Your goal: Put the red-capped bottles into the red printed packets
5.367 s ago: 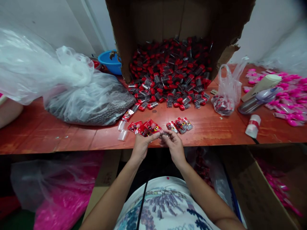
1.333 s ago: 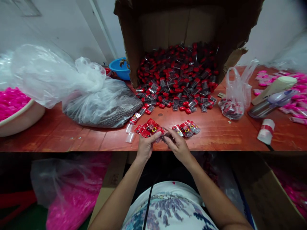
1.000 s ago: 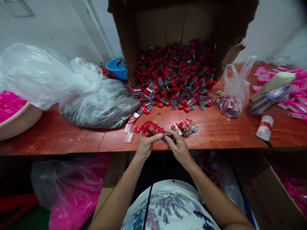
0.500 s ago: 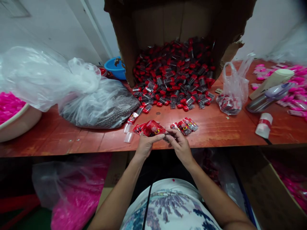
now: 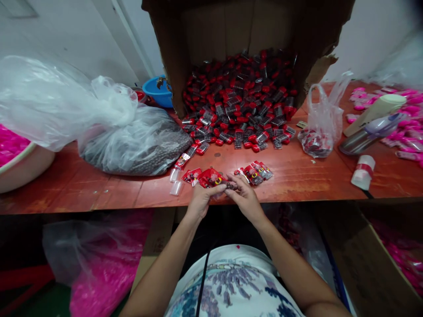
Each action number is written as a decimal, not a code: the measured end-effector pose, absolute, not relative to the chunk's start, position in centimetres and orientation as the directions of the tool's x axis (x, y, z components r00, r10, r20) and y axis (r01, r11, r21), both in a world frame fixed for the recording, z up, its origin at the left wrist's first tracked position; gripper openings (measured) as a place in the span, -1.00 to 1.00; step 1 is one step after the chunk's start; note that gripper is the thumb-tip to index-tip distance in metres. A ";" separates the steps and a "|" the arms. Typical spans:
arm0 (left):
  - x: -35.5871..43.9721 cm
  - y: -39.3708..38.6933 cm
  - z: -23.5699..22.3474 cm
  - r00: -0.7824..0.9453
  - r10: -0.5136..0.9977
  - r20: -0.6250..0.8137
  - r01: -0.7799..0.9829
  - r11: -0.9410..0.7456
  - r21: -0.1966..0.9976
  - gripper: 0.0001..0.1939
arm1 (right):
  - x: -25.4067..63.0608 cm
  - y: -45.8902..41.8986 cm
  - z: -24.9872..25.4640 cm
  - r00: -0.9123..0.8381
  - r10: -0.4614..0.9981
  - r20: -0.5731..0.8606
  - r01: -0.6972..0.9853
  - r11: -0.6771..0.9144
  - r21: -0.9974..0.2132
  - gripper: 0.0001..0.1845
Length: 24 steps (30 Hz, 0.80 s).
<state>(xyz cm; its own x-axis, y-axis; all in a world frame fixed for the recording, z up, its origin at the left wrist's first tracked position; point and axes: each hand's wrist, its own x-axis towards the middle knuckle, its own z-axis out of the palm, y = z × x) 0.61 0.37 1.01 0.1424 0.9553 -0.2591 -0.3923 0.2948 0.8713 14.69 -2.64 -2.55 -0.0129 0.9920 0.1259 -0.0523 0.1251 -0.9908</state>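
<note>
Near the table's front edge, my left hand [image 5: 202, 197] is closed round a red printed packet [image 5: 211, 177], its thumb lying across the lower edge. My right hand [image 5: 243, 193] meets it from the right, thumb and fingers at the packet's right end, where small dark pieces [image 5: 231, 186] show between the fingers. Just left of the held packet lie more red packets [image 5: 191, 176], and two small clear plastic pieces [image 5: 176, 188]. Behind my right hand a short row of red packets [image 5: 254, 173] with clear ends rests on the table.
A torn cardboard box [image 5: 218, 39] on its side spills a heap of red-capped clear containers [image 5: 241, 105]. Left are a clear bag of dark beads [image 5: 135, 145] and a tub [image 5: 29, 169] of pink pieces. At right stand a small plastic bag [image 5: 322, 123], a bottle [image 5: 366, 134] and a white roll [image 5: 363, 171].
The held packet has tipped lower, its red face now more foreshortened. My right fingers have opened slightly, and more of the dark pieces shows between them.
</note>
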 end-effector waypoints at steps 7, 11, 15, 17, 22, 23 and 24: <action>0.1 0.2 0.1 0.138 0.947 -0.291 -0.433 0.322 0.842 -0.65 | 14.9 -2.7 -2.9 0.011 0.991 0.137 -0.005 0.137 -0.991 -0.59; 0.3 0.0 -0.3 0.184 0.939 -0.291 -0.429 0.343 0.836 -0.66 | 14.7 -2.5 -3.9 0.097 0.989 0.107 -0.007 0.109 -0.994 -0.64; 0.2 0.1 -1.3 0.207 0.915 -0.345 -0.442 0.402 0.802 -0.60 | 15.1 -1.9 -4.7 0.194 0.974 0.119 0.069 0.108 -0.992 -0.64; -0.2 0.4 -2.0 0.119 0.905 -0.409 -0.461 0.415 0.784 -0.54 | 15.7 -1.6 -4.8 0.253 0.952 0.174 0.222 0.118 -0.968 -0.65; -1.1 0.8 -2.7 -0.028 0.905 -0.424 -0.510 0.352 0.785 -0.52 | 16.2 -1.5 -4.4 0.225 0.934 0.277 0.607 0.088 -0.790 -0.63; -1.0 0.8 -2.6 -0.031 0.913 -0.407 -0.515 0.335 0.789 -0.53 | 15.8 -1.5 -4.3 0.202 0.941 0.272 0.594 0.103 -0.798 -0.62; -1.0 0.8 -2.5 -0.033 0.921 -0.389 -0.518 0.317 0.794 -0.55 | 15.4 -1.6 -4.2 0.170 0.952 0.256 0.555 0.122 -0.823 -0.61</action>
